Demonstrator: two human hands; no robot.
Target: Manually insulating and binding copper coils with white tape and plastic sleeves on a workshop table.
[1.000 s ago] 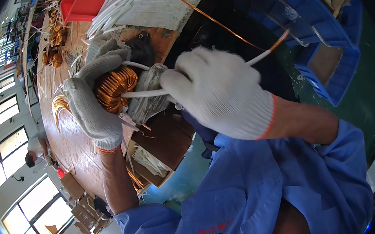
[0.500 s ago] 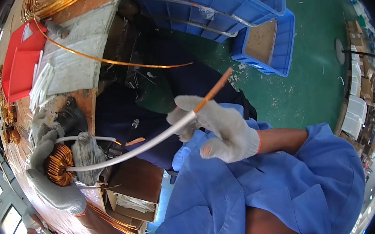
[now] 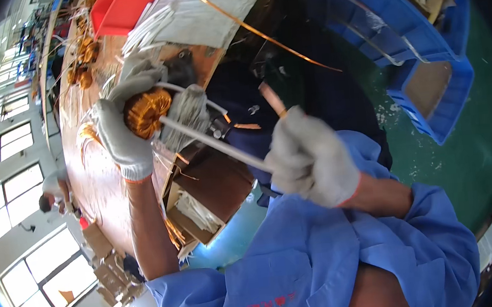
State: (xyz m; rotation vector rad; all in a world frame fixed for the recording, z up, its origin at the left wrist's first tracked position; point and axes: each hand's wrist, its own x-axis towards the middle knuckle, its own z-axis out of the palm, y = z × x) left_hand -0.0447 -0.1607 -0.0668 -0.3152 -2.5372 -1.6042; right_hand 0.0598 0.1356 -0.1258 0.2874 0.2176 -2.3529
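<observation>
My left hand (image 3: 118, 133), in a grey-white knit glove, is wrapped round a toroidal coil of copper wire (image 3: 148, 114) at the bench edge. Beside the coil is a block wrapped in greyish-white material (image 3: 186, 116); whether they touch I cannot tell. From the coil a thick wire in a white sleeve (image 3: 215, 143) runs right to my gloved right hand (image 3: 313, 162), whose fingers are closed round it. The wire's bare copper end (image 3: 273, 99) sticks up past that fist. A second, shorter white-sleeved lead (image 3: 216, 108) curves out beyond the block.
White sleeves (image 3: 148, 29) and a red bin (image 3: 125, 8) lie on the bench, more coils (image 3: 87, 50) behind. A long copper wire (image 3: 264, 36) overhangs the edge. Below is an open carton (image 3: 195, 211) of white pieces. Blue crates (image 3: 436, 99) stand on the green floor. Another person (image 3: 54, 192) is far left.
The view has turned, so the scene sits differently in it. My right hand, its thumb spread before, has closed round the sleeved wire. The wire now runs straighter. The left hand keeps the coil.
</observation>
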